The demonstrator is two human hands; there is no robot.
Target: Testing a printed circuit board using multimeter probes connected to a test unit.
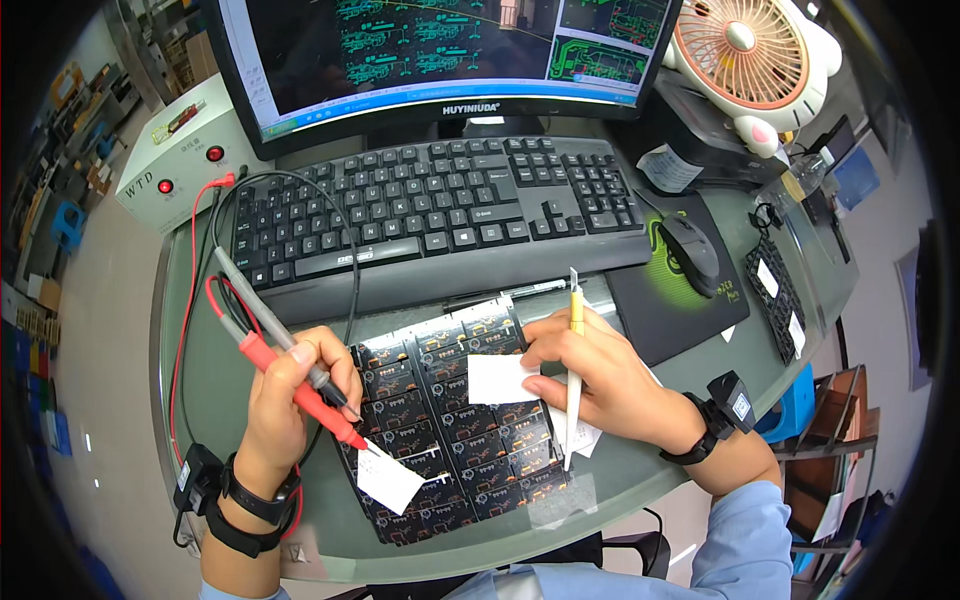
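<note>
My left hand (290, 395) is closed round a red test probe (285, 378) and a black test probe (328, 386). The red probe's tip reaches a white paper slip (392, 482) lying on a panel of black circuit boards (440, 430). Between thumb and forefinger, my right hand (605, 375) pinches another white slip (497, 380) above the panel. A craft knife (573, 400) with a yellow collar is held in the same hand, its blade pointing away from me. More white paper (583, 437) lies partly under the knife at the panel's right edge.
A black keyboard (430, 215) lies beyond the panel, below a monitor (450, 110) showing circuit layouts. On the right are a mouse (688, 255) on its pad, another dark board (773, 295) and a fan (745, 50). Probe leads run to a white box (185, 160) at left.
</note>
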